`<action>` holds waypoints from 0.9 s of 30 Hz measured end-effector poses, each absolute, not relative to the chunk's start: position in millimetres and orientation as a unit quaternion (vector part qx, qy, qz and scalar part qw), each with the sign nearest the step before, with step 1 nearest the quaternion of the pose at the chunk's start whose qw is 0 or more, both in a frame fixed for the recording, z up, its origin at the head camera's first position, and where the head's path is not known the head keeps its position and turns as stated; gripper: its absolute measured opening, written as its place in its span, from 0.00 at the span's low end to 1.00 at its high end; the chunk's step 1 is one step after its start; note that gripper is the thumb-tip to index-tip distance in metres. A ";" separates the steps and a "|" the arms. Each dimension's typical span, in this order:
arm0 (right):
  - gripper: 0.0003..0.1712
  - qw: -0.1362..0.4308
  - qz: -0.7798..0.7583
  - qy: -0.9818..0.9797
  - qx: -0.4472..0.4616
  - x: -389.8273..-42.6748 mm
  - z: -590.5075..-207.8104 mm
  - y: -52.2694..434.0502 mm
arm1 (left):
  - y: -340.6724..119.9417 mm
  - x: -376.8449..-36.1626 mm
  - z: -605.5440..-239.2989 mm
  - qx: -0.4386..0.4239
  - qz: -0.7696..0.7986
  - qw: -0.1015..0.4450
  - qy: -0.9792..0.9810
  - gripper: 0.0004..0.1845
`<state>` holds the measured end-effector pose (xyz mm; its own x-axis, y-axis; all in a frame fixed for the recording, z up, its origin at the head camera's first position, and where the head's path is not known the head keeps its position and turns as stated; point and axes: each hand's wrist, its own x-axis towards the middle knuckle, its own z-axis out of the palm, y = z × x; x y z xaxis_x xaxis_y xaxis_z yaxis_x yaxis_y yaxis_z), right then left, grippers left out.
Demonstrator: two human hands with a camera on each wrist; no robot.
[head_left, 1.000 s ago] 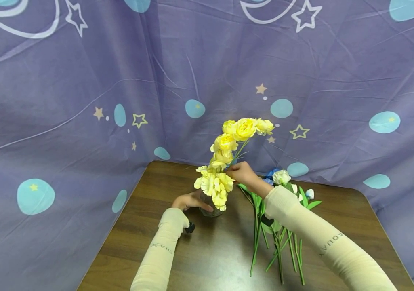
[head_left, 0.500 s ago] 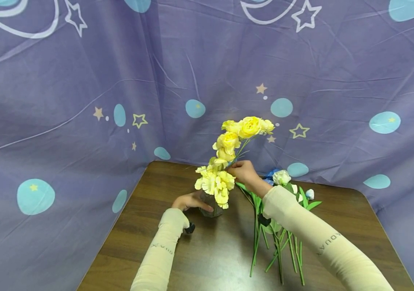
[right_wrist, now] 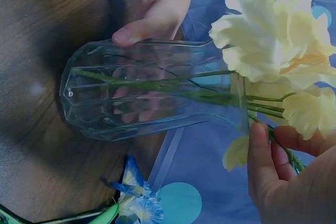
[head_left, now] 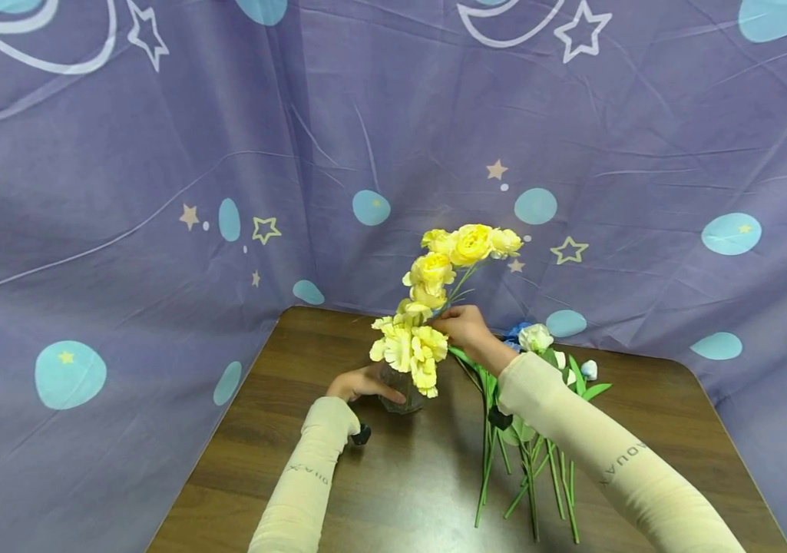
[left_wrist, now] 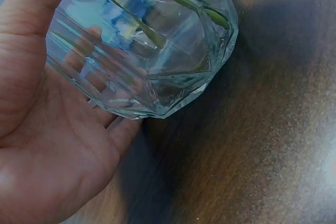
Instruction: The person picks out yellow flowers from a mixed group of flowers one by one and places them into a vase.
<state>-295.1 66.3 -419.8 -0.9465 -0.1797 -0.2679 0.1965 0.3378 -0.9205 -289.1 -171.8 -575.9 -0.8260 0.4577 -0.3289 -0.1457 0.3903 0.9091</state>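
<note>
My left hand (head_left: 358, 382) steadies the fragile, slippery glass vase (right_wrist: 152, 90); my right hand (head_left: 462, 326) pinches light, bendy flower stems (right_wrist: 286, 150)

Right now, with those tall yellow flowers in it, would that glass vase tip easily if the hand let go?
Probably. The glass vase looks small beneath long-stemmed yellow flowers, so it is likely top-heavy. The left hand grips its side. Its faceted glass is probably slippery and breakable.
</note>
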 end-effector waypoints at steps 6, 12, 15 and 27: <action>0.08 0.168 -0.573 0.802 0.011 -297.4 -420.5 64.8 | -172.4 -290.8 -577.8 0.090 0.537 0.274 0.792 0.69; 0.15 0.171 -0.576 0.799 0.009 -299.0 -424.1 63.2 | -170.4 -290.5 -577.8 0.086 0.535 0.276 0.794 0.69; 0.15 0.170 -0.577 0.799 0.008 -299.2 -424.1 63.2 | -169.6 -291.3 -578.3 0.091 0.540 0.276 0.790 0.70; 0.08 0.172 -0.584 0.793 0.000 -300.1 -421.7 67.9 | -169.7 -292.4 -580.4 0.085 0.536 0.280 0.792 0.70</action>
<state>-300.1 67.9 -421.7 -0.9408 -0.2017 -0.2724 0.2003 0.3175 -0.9269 -292.4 -169.7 -580.4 -0.8289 0.4352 -0.3515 -0.1652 0.4099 0.8970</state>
